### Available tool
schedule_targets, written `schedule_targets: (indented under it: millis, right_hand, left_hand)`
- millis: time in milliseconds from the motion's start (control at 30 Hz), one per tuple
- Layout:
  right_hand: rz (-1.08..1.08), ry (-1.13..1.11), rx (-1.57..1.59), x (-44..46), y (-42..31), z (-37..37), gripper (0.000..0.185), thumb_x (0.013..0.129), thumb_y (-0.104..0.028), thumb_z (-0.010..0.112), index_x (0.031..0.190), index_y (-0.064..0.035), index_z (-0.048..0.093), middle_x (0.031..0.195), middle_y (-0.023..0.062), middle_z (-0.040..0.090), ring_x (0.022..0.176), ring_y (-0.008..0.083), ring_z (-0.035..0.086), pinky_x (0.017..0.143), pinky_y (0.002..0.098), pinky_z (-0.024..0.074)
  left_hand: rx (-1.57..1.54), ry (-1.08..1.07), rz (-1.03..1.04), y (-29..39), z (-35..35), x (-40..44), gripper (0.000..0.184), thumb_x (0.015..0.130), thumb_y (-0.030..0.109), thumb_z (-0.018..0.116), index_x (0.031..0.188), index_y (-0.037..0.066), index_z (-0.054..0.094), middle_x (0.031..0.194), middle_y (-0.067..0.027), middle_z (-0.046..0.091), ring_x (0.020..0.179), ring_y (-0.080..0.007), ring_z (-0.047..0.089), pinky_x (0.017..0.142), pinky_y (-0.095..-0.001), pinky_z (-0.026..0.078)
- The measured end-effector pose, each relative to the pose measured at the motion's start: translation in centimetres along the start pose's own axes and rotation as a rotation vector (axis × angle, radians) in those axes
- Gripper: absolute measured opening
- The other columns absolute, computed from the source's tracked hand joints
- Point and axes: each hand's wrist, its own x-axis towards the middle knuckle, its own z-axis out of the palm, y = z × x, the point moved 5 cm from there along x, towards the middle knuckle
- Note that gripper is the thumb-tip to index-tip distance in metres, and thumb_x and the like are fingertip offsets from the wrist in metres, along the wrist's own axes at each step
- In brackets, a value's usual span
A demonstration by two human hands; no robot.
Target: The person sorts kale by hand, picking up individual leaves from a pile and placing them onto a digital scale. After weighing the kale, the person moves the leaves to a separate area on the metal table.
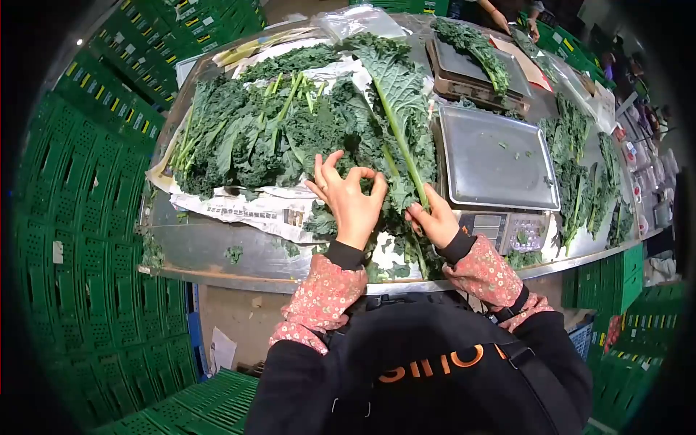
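Observation:
My right hand (433, 217) grips the lower end of a long pale stem of a large kale leaf (399, 119), whose frilly blade points away from me. To its left, my left hand (349, 199) has thumb and index finger curled together at the edge of the leaves, with the other fingers raised; whether a bit of leaf is pinched there cannot be made out. A big heap of kale (246, 138) lies left of and beyond my left hand on newspaper (246, 209). Right of my right hand is a scale with a metal tray (496, 159) holding small leaf scraps.
A second scale (464, 61) bears a kale bunch. More kale (573, 167) lies at the right. Plastic bags (362, 23) sit at the back. Green crates (87, 239) stand at the left. Another person's hands (516, 25) are at the far right back.

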Motion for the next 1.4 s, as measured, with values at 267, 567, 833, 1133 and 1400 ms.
schedule_targets:
  millis: [267, 567, 833, 1133, 1400]
  right_hand:
    - [-0.010, -0.006, 0.064, 0.0, 0.4, -0.5, 0.033, 0.090, -0.008, 0.045, 0.121, -0.0006, 0.036, 0.074, 0.0056, 0.053, 0.053, 0.0090, 0.046, 0.047, 0.0213, 0.0401]
    - [0.045, -0.120, 0.063, 1.2, 2.3, 1.1, 0.036, 0.090, -0.006, 0.044, 0.123, 0.0005, 0.032, 0.075, 0.0066, 0.055, 0.057, 0.0102, 0.052, 0.050, 0.0225, 0.0441]
    - [-0.106, -0.060, -0.419, 2.2, 5.1, 6.3, 0.071, 0.069, -0.050, 0.068, 0.103, 0.0068, 0.044, 0.086, 0.0230, 0.059, 0.079, 0.0355, 0.060, 0.070, 0.0403, 0.0468]
    - [-0.010, -0.187, 0.004, 1.6, 0.6, 6.4, 0.044, 0.073, -0.010, 0.064, 0.112, 0.0034, 0.048, 0.096, 0.0094, 0.061, 0.087, 0.0148, 0.057, 0.078, 0.0287, 0.0461]
    - [0.269, -0.182, 0.300, 1.7, 0.5, 4.3, 0.028, 0.072, -0.002, 0.061, 0.099, 0.0048, 0.056, 0.086, 0.0085, 0.061, 0.069, 0.0139, 0.058, 0.063, 0.0271, 0.0474]
  left_hand:
    - [-0.179, 0.219, -0.010, -8.5, -6.9, 1.5, 0.008, 0.070, 0.005, 0.064, 0.070, 0.009, 0.057, 0.100, -0.0064, 0.056, 0.104, -0.0271, 0.048, 0.094, -0.0394, 0.034]
    - [0.525, 0.181, -0.446, -15.7, -15.0, -3.7, 0.076, 0.075, 0.040, 0.066, 0.127, -0.004, 0.032, 0.130, -0.0341, 0.025, 0.121, -0.0420, 0.028, 0.093, -0.0522, 0.031]
    - [-0.835, -0.440, -0.830, -10.6, 1.9, -11.1, 0.017, 0.089, 0.017, 0.052, 0.081, 0.003, 0.046, 0.065, -0.0053, 0.055, 0.053, -0.0108, 0.054, 0.046, -0.0232, 0.044]
    - [-1.172, -0.399, -0.775, -5.6, -0.8, -9.2, 0.025, 0.086, 0.006, 0.055, 0.110, 0.003, 0.048, 0.093, -0.0005, 0.058, 0.077, -0.0064, 0.053, 0.066, -0.0226, 0.044]
    - [-1.164, -0.343, -0.685, -4.9, 0.3, -9.5, 0.062, 0.084, 0.001, 0.056, 0.136, -0.002, 0.021, 0.090, -0.0033, 0.054, 0.080, -0.0084, 0.051, 0.073, -0.0211, 0.042]
